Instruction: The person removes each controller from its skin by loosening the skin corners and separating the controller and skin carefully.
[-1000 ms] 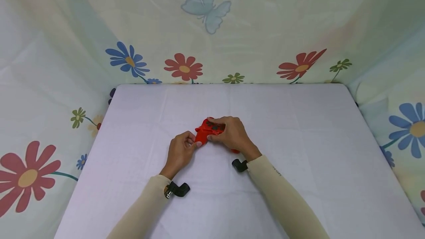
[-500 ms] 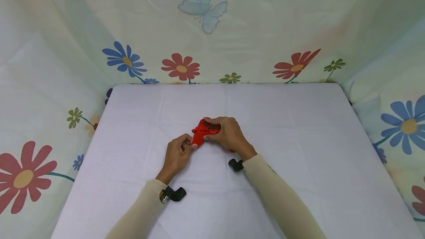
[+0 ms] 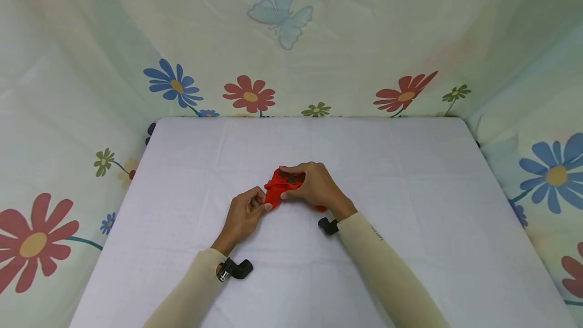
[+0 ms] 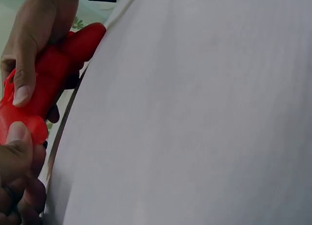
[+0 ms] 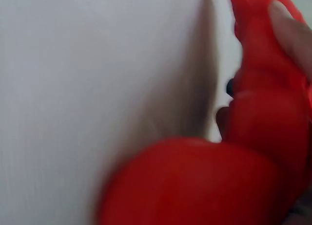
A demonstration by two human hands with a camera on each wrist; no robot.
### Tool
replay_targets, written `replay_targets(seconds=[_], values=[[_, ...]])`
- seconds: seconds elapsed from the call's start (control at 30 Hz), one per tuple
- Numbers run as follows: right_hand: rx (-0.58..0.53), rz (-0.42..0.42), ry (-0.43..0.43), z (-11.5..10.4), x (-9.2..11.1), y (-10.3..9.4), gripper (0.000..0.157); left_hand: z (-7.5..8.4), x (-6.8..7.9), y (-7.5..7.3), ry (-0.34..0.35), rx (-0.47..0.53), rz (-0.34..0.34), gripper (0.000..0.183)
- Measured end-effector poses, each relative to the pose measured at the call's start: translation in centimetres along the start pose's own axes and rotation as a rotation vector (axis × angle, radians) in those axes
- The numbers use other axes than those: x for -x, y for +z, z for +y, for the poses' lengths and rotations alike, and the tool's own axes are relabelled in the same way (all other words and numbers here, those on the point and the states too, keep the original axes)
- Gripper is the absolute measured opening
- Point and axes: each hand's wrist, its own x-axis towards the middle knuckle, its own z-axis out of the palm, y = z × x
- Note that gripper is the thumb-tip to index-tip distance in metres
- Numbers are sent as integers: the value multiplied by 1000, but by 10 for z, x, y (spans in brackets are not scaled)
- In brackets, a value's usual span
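Observation:
What looks like a red game controller (image 3: 274,195) in a soft, rubbery red skin is held just above the table's middle. Dark patches show on its upper face. My left hand (image 3: 241,218) pinches the end of its left grip between thumb and fingers. My right hand (image 3: 320,189) spans the body from above, thumb on the near side, and hides most of the right half. In the left wrist view both thumbs press on the red skin (image 4: 48,84), which bunches near the left grip. The right wrist view has the rounded red grip (image 5: 190,181) large and blurred up close.
A white cloth covers the table (image 3: 387,166). Around it hangs a pale curtain (image 3: 346,39) printed with flowers and a butterfly. Small black wrist cameras sit on the left cuff (image 3: 239,269) and right cuff (image 3: 328,226).
Both hands keep their hold on the controller. It has shifted slightly within the view, and the red skin near the left grip looks a little more bunched.

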Motion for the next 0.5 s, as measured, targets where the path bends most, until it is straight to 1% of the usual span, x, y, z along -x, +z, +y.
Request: replay_targets(seconds=[0.13, 0.2, 0.27, 0.37, 0.5], values=[[-48, -101, 12, 1, -2, -8, 74, -1, 2, 2, 18, -30, 4, 22], [-87, -132, 4, 1, -4, -11, 68, -1, 2, 2, 13, -20, 7, 23], [-130, -145, 11, 1, -5, -14, 59, 0, 3, 3, 10, -8, 2, 23], [-154, -152, 32, 0, -8, -17, 48, -1, 4, 3, 15, -9, -11, 23], [-172, -148, 80, -2, -11, -17, 42, 0, 6, 3, 34, -22, -20, 23]])
